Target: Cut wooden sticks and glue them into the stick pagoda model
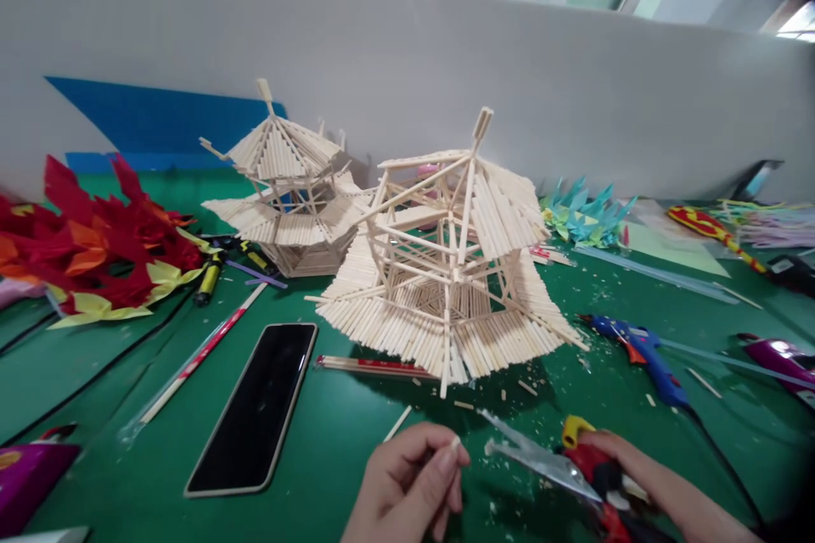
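Observation:
At the bottom centre my left hand (pixel 413 484) pinches a thin wooden stick (pixel 455 443), whose pale tip shows between thumb and forefinger. To its right, my right hand (pixel 621 462) grips red-handled shears (pixel 541 462) with a yellow part at the handle. Their metal blades are apart and point left toward my left hand, without touching the stick. Just beyond both hands stands a pavilion model (pixel 452 271) made of wooden sticks. Part of its upper roof is covered, while bare frame shows on the left and front.
A second stick pavilion (pixel 286 187) stands behind left. A phone (pixel 255 407) lies left, near packaged sticks (pixel 200 356). At right rests a blue glue gun (pixel 643 352) with its cord. Red paper foliage (pixel 95 237) is far left. Stick scraps litter the green table (pixel 344 458).

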Motion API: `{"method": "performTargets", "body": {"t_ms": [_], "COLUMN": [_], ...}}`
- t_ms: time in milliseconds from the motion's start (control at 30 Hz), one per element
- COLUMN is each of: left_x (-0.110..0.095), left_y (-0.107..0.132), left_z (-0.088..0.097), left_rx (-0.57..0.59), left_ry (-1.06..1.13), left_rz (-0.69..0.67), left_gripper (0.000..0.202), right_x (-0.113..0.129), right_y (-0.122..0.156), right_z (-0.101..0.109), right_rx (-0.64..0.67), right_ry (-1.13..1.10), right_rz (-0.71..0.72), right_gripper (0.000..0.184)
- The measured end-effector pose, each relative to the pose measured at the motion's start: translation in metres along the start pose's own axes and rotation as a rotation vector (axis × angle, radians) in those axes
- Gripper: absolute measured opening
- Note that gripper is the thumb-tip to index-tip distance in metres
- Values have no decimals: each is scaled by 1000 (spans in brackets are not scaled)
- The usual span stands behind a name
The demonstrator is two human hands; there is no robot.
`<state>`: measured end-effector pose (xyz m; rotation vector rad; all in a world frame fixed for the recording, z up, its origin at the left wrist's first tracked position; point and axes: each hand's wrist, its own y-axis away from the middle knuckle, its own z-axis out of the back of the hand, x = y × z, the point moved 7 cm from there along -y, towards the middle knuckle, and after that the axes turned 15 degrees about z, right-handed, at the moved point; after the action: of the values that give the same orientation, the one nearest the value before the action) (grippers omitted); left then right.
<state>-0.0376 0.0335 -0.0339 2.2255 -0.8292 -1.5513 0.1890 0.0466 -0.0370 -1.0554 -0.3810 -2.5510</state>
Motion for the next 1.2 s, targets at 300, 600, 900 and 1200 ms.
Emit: {"method": "performTargets", "body": {"t_ms": [300,600,900,1200], "left_x": [12,11,4,-17], "left_y": [-7,-5,-6,6], "left_z": [12,18,21,19], "left_rx": [-102,-134,-176,-253], "left_ry": [-43,-26,-68,-303], "left_rz": [-21,-123,-169,-482], "left_gripper": [35,20,11,22], "right_x": [35,52,61,52], "right_y": [-14,-17,-25,-24], "right_z": [-29,-32,-33,-44], "right_rx": [72,125,124,119], "right_ry": [56,34,30,37], "right_rz": [42,90,94,15], "right_gripper": [29,54,41,31]}}
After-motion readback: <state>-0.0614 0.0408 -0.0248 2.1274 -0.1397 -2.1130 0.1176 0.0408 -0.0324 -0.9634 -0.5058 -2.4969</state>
